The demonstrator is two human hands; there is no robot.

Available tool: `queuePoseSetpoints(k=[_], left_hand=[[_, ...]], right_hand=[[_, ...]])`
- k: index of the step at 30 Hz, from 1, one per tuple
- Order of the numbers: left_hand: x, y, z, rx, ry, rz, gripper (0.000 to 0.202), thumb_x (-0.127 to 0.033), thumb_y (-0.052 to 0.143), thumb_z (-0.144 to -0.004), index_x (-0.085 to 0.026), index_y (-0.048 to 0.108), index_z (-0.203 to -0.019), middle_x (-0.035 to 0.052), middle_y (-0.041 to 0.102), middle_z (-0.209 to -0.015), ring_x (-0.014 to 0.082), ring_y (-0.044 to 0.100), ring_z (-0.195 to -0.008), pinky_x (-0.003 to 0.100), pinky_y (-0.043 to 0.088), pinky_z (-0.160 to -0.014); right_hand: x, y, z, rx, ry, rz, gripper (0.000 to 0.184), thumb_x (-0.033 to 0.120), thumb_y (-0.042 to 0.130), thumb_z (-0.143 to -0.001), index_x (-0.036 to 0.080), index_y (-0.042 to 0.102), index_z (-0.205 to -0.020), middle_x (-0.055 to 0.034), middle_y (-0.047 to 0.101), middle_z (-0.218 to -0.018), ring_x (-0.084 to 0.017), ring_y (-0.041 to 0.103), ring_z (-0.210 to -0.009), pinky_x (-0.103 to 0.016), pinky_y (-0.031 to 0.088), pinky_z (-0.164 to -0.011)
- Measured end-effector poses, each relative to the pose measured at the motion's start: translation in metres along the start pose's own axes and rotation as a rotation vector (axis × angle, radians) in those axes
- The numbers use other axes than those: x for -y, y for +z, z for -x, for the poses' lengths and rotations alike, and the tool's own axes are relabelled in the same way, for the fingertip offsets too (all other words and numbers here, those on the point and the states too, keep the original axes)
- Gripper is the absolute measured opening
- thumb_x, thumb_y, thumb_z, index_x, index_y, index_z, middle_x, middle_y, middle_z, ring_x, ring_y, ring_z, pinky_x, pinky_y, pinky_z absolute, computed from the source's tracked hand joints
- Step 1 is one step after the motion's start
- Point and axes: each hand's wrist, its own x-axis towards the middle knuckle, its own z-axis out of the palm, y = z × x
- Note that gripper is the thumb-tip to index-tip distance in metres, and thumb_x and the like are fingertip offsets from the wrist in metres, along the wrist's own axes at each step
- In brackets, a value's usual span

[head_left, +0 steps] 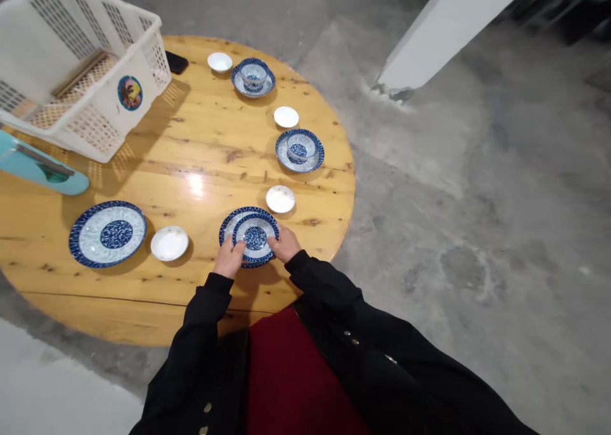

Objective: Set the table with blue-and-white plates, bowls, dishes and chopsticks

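Both my hands grip a small blue-and-white bowl [256, 239] by its sides, seen almost straight from above, so its depth is hard to judge. My left hand [229, 257] closes on its left edge with the thumb on the rim. Opposite it, my right hand [285, 243] pinches the right edge the same way. Beneath the bowl is a larger blue-rimmed plate [228, 224], mostly covered; whether the two touch I cannot tell. A small white dish [280, 199] lies just beyond my right hand.
Farther along the round wooden table [210, 149] are two blue-rimmed plates [282, 158] [235, 82] with bowls on them, and small white dishes [286, 117] [220, 62]. Leftward are another white dish [169, 243], a large plate [90, 234], a turquoise object [42, 165], a white crate [102, 120] and a phone [176, 62].
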Motion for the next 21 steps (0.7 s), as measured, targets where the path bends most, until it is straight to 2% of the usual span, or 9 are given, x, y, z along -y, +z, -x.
queuePoseSetpoints(k=[3, 5, 8, 11, 13, 17, 19, 21], left_hand=[[-0.004, 0.001, 0.022, 0.069, 0.118, -0.008, 0.037, -0.039, 0.052, -0.084, -0.012, 0.065, -0.105, 0.0116, 0.072, -0.098, 0.0280, 0.067, -0.095, 0.042, 0.056, -0.089], [-0.007, 0.005, 0.038, 0.092, 0.203, -0.062, 0.034, -0.038, 0.051, -0.084, -0.012, 0.065, -0.102, 0.0117, 0.072, -0.100, 0.0287, 0.064, -0.102, 0.043, 0.051, -0.097], [-0.007, 0.017, 0.061, 0.162, 0.238, -0.130, 0.032, -0.034, 0.046, -0.088, -0.014, 0.063, -0.107, 0.0119, 0.071, -0.108, 0.0272, 0.063, -0.108, 0.042, 0.048, -0.102], [0.000, 0.036, 0.081, 0.221, 0.289, -0.127, 0.034, -0.029, 0.042, -0.090, -0.013, 0.061, -0.114, 0.0137, 0.068, -0.117, 0.0258, 0.062, -0.112, 0.041, 0.046, -0.105], [0.005, 0.050, 0.092, 0.236, 0.283, -0.117, 0.035, -0.028, 0.041, -0.090, -0.013, 0.060, -0.115, 0.0145, 0.068, -0.118, 0.0254, 0.062, -0.112, 0.040, 0.046, -0.105], [0.002, 0.090, 0.105, 0.237, 0.235, -0.148, 0.035, -0.028, 0.042, -0.090, -0.014, 0.061, -0.116, 0.0132, 0.068, -0.116, 0.0249, 0.062, -0.110, 0.039, 0.047, -0.104], [-0.008, 0.123, 0.105, 0.251, 0.235, -0.151, 0.037, -0.027, 0.042, -0.090, -0.015, 0.061, -0.120, 0.0118, 0.068, -0.120, 0.0250, 0.062, -0.111, 0.040, 0.047, -0.105], [-0.019, 0.165, 0.103, 0.269, 0.233, -0.138, 0.039, -0.025, 0.042, -0.090, -0.015, 0.060, -0.123, 0.0110, 0.068, -0.122, 0.0251, 0.062, -0.112, 0.039, 0.047, -0.104]], right_hand=[[-0.005, -0.010, 0.029, -0.098, -0.035, -0.080, 0.025, 0.030, 0.046, -0.076, 0.018, 0.062, -0.092, -0.0080, 0.069, -0.084, -0.026, 0.063, -0.081, -0.035, 0.051, -0.078], [-0.010, -0.015, 0.052, -0.113, -0.052, -0.183, 0.022, 0.033, 0.046, -0.073, 0.019, 0.060, -0.082, -0.0067, 0.066, -0.078, -0.024, 0.061, -0.075, -0.034, 0.051, -0.074], [-0.021, -0.018, 0.084, -0.040, 0.028, -0.449, 0.018, 0.037, 0.050, -0.066, 0.020, 0.055, -0.067, -0.0026, 0.059, -0.063, -0.019, 0.054, -0.061, -0.031, 0.047, -0.063], [-0.033, -0.020, 0.111, 0.009, 0.136, -0.681, 0.020, 0.036, 0.054, -0.057, 0.019, 0.058, -0.066, -0.0010, 0.059, -0.061, -0.017, 0.051, -0.060, -0.029, 0.046, -0.060], [-0.042, -0.024, 0.123, 0.023, 0.152, -0.746, 0.021, 0.035, 0.054, -0.055, 0.019, 0.060, -0.067, -0.0002, 0.059, -0.061, -0.017, 0.050, -0.060, -0.028, 0.046, -0.060], [-0.074, -0.049, 0.135, 0.033, 0.156, -0.782, 0.022, 0.034, 0.054, -0.055, 0.018, 0.062, -0.066, 0.0002, 0.057, -0.058, -0.016, 0.048, -0.057, -0.027, 0.043, -0.056], [-0.100, -0.070, 0.135, 0.008, 0.162, -0.787, 0.022, 0.035, 0.054, -0.055, 0.018, 0.062, -0.066, 0.0000, 0.058, -0.058, -0.016, 0.049, -0.058, -0.027, 0.043, -0.056], [-0.133, -0.098, 0.135, -0.030, 0.165, -0.771, 0.022, 0.036, 0.055, -0.055, 0.018, 0.062, -0.066, -0.0005, 0.059, -0.058, -0.017, 0.050, -0.058, -0.029, 0.044, -0.058]])
